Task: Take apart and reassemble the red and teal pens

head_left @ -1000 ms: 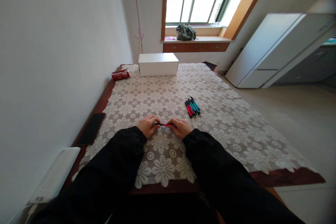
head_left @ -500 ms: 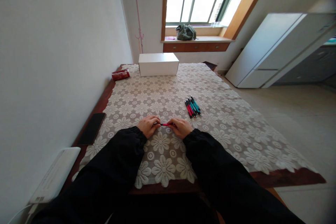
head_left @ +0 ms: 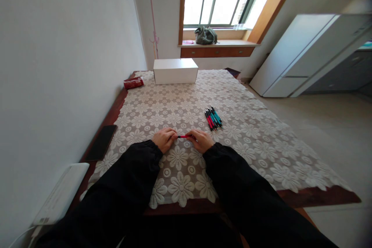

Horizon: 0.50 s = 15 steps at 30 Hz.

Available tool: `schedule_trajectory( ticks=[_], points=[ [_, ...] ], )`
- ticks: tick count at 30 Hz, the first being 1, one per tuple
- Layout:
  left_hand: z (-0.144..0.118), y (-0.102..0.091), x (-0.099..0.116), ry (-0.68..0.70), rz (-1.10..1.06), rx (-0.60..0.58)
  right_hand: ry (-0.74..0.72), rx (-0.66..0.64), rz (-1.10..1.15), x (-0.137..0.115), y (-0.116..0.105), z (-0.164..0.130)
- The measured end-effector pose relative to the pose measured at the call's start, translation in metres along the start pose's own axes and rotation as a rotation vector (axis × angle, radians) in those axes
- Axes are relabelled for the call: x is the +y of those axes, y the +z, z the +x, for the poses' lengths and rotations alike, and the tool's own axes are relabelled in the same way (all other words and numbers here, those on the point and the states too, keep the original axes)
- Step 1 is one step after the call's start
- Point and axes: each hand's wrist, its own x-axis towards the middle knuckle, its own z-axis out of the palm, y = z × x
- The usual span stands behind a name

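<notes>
A pink-and-black pen (head_left: 182, 136) lies level between my two hands, just over the lace tablecloth (head_left: 181, 188). Its dark end is pinched in the fingers of my left hand (head_left: 164, 139). My right hand (head_left: 200, 140) is closed on the pink end, so both tips are mostly hidden by fingers. Beyond my right hand, a bunch of several pens (head_left: 213, 118) rests side by side on the cloth, some pink and black, others teal and black.
A white box (head_left: 176, 72) stands at the table's far end, with a red packet (head_left: 133, 82) to its left. Along the left edge lie a dark flat phone-like object (head_left: 101, 142) and a white device with a cable (head_left: 62, 193). Wall borders the left side.
Both hands stay in nearly the same place, still on the pen. The pen's visible part has shifted very slightly; the other things have not moved.
</notes>
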Motion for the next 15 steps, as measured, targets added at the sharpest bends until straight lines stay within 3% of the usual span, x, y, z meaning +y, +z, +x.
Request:
schedule_trajectory(
  ticks=[15],
  points=[
    [0.0011, -0.0006, -0.001, -0.152, 0.052, 0.069, 0.099, 0.005, -0.052, -0.0008, -0.0038, 0.002]
  ],
)
